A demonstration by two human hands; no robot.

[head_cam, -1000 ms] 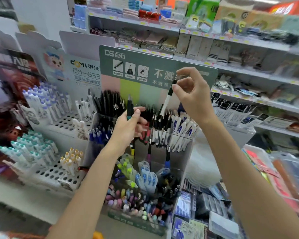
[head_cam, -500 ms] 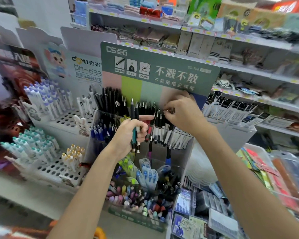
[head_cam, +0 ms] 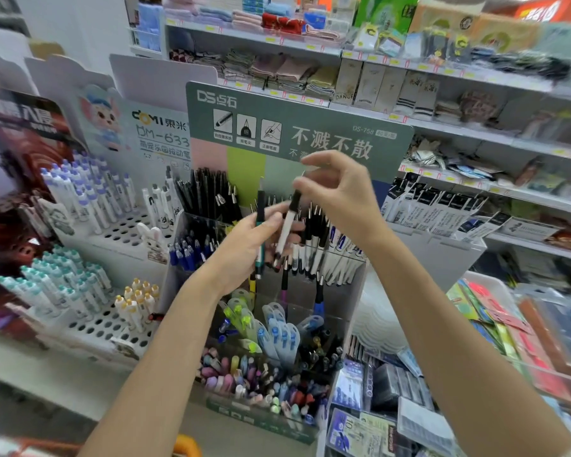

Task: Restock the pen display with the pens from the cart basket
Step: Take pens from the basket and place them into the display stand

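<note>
The pen display (head_cam: 297, 133) has a green header board and tiered clear compartments full of pens. In front of its upper tier, my left hand (head_cam: 244, 249) grips a teal pen (head_cam: 260, 222) upright, and its fingers also touch the lower part of a white pen (head_cam: 285, 230). My right hand (head_cam: 340, 199) pinches the black top end of that white pen from above. A row of white pens (head_cam: 327, 255) with black tops stands in the compartment just behind both hands. The cart basket cannot be made out.
White peg racks (head_cam: 112, 232) with capped pens stand to the left. Store shelves (head_cam: 442, 80) of folded goods run behind. Packaged stationery (head_cam: 393, 400) lies at lower right, and coloured cards (head_cam: 495, 321) sit in a bin on the right. An orange-yellow object (head_cam: 186, 446) shows at the bottom edge.
My right hand lifted out of the display's row of white pens and came over to my left hand, where it now pinches the top of a white pen. The left hand stayed put.
</note>
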